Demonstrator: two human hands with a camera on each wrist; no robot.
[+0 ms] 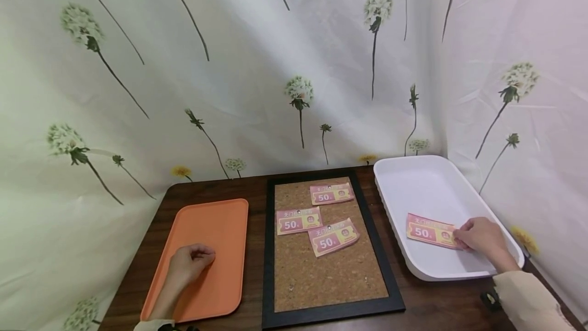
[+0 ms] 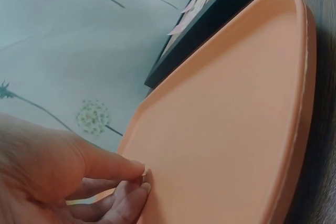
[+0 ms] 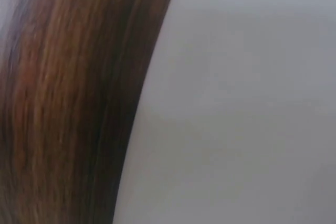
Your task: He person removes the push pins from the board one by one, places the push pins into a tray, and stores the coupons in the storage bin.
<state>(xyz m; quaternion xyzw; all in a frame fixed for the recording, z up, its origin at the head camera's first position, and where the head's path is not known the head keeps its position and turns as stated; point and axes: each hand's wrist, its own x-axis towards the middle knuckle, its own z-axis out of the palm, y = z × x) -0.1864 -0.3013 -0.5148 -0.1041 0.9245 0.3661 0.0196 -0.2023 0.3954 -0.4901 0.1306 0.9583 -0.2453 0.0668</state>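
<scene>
My right hand (image 1: 484,239) pinches the right end of a pink and yellow paper coupon (image 1: 431,232) marked 50, inside the white tray (image 1: 424,188). Over the orange tray (image 1: 225,229), the thumb and index finger of my left hand (image 1: 187,265) meet at their tips. In the left wrist view a tiny pale thing (image 2: 146,172) shows between those tips; its kind cannot be made out. Between the trays lies a black-framed cork board (image 1: 321,290) bearing three similar coupons, one upper right (image 1: 332,194), one left (image 1: 298,220) and one tilted (image 1: 334,237).
Small shiny pins sit at the coupons' top edges, and two shiny bits (image 1: 291,286) show low on the cork. Everything stands on a dark wood table (image 1: 254,264). A flower-printed cloth (image 1: 257,116) rises behind and along both sides.
</scene>
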